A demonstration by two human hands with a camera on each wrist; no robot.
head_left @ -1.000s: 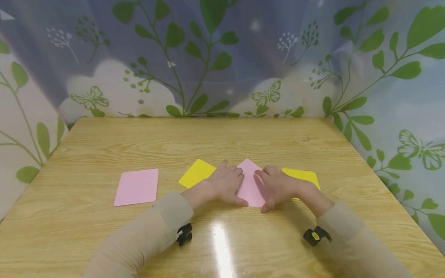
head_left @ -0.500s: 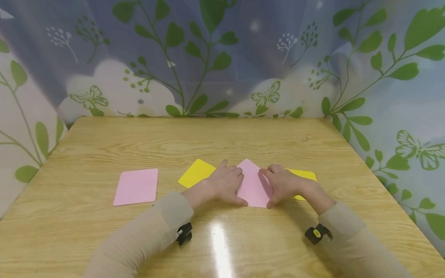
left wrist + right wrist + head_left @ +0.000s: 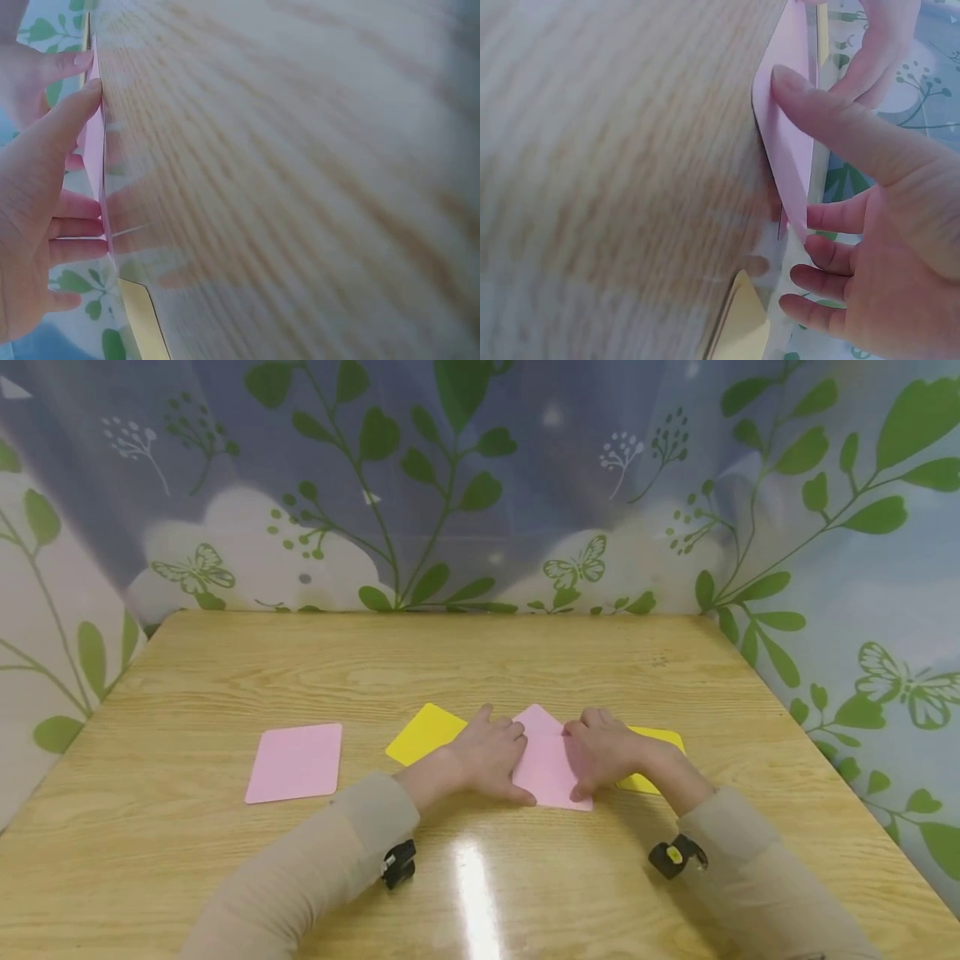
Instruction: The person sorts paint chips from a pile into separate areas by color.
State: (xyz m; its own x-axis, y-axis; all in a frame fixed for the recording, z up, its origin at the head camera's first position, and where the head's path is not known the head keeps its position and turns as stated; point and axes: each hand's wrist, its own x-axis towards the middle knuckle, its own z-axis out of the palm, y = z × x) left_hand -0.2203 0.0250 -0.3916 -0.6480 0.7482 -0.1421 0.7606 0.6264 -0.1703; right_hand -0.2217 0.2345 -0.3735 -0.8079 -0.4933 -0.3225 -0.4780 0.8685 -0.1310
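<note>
Pink card stock (image 3: 543, 768) with a pointed top lies between the two hands at mid-table. A faint line crosses it near the top; whether that is a fold or a second card's edge, I cannot tell. My left hand (image 3: 483, 756) rests along its left side, thumb at the near edge. On the right side my right hand (image 3: 607, 752) touches it, with the thumb (image 3: 810, 97) laid on the pink surface and the fingers by its edge. A yellow card (image 3: 426, 733) lies partly hidden behind the left hand, another yellow card (image 3: 654, 753) beside the right.
A separate pink square card (image 3: 294, 764) with rounded corners lies flat to the left. The wooden table (image 3: 337, 668) meets a leaf-patterned curtain (image 3: 480, 485) at its back edge. Black wrist cameras sit under both sleeves.
My right hand has shifted slightly right along the pink card, and its lower right corner now shows. Part of the right yellow card's left side has come into view. The left hand stays put.
</note>
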